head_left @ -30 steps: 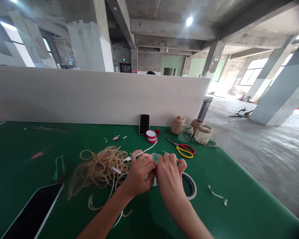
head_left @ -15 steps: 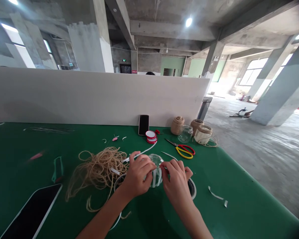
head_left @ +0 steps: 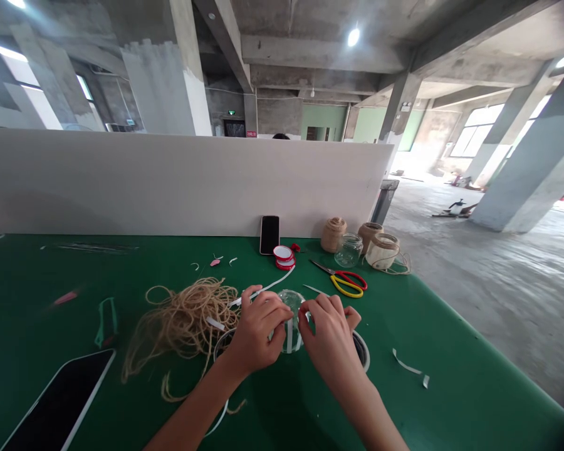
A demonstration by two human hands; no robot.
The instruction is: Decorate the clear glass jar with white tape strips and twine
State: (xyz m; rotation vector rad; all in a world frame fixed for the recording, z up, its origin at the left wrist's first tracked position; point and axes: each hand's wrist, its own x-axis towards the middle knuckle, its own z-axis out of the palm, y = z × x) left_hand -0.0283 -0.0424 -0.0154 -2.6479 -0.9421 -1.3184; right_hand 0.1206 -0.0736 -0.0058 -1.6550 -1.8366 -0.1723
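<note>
A clear glass jar [head_left: 292, 300] with white tape strips [head_left: 290, 338] down its side stands between my hands. My left hand [head_left: 262, 329] rests at the jar's left side, thumb and fingers bent together against it. At the jar's right edge, my right hand [head_left: 331, 329] has thumb and forefinger pinched; whatever lies between them is too small to make out. Behind my hands and wrists, a white-rimmed ring-shaped thing [head_left: 363, 351] is partly hidden. Left of my left hand lies a loose heap of jute twine [head_left: 192, 316].
Red-and-yellow scissors [head_left: 345, 282], tape rolls [head_left: 284, 257] and a phone [head_left: 269, 235] are beyond the jar. Twine-wrapped jars [head_left: 333, 235] and a bare glass jar [head_left: 348, 250] stand back right. A tablet [head_left: 61, 401] lies front left. A white panel [head_left: 183, 185] borders the green table [head_left: 451, 413].
My right fingertips have shifted slightly at the jar's edge, with the pinch a little more rounded. My left hand stays nearly in place. The whole view has shifted slightly.
</note>
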